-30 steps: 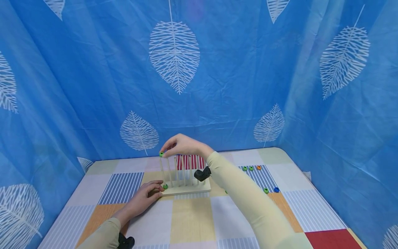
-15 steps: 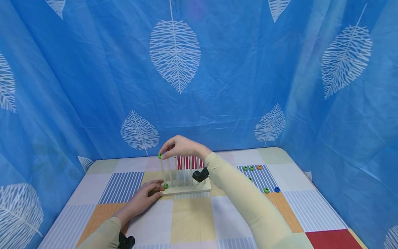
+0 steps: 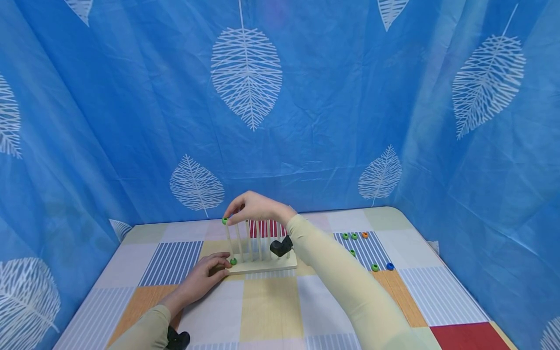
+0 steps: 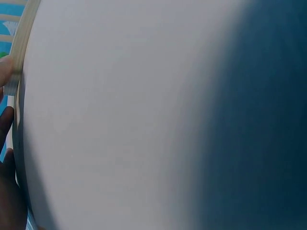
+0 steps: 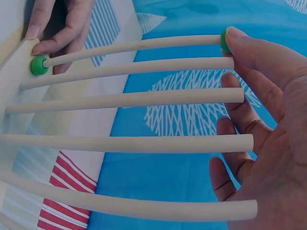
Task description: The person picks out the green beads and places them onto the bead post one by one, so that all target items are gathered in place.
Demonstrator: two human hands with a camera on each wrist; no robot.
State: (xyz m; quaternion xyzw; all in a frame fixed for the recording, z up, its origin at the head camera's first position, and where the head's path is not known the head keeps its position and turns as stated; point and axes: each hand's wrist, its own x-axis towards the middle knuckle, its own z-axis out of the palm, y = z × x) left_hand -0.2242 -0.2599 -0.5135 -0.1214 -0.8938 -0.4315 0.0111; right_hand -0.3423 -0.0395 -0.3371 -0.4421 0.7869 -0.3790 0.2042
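My right hand [image 3: 258,206] pinches a green bead [image 5: 224,42] between thumb and finger at the tip of the leftmost peg, its other fingers spread behind the neighbouring peg ends in the right wrist view. The wooden peg rack [image 3: 269,265] stands on the table with a row of upright pegs. Around the foot of that same leftmost peg sits another green bead [image 5: 38,66]. My left hand [image 3: 202,278] grips the left end of the rack's base, thumb at the front edge. Only part of its fingers [image 4: 5,72] show in the left wrist view.
Right of the rack lie loose beads: several green ones [image 3: 375,268], an orange bead [image 3: 365,235] and a blue bead [image 3: 390,266]. A patchwork cloth [image 3: 271,311] covers the table. Blue leaf-print curtains [image 3: 306,121] close off the back and sides.
The right hand has come down slightly and a touch left, bringing its green bead to the leftmost peg's tip. The left hand keeps its place on the base.
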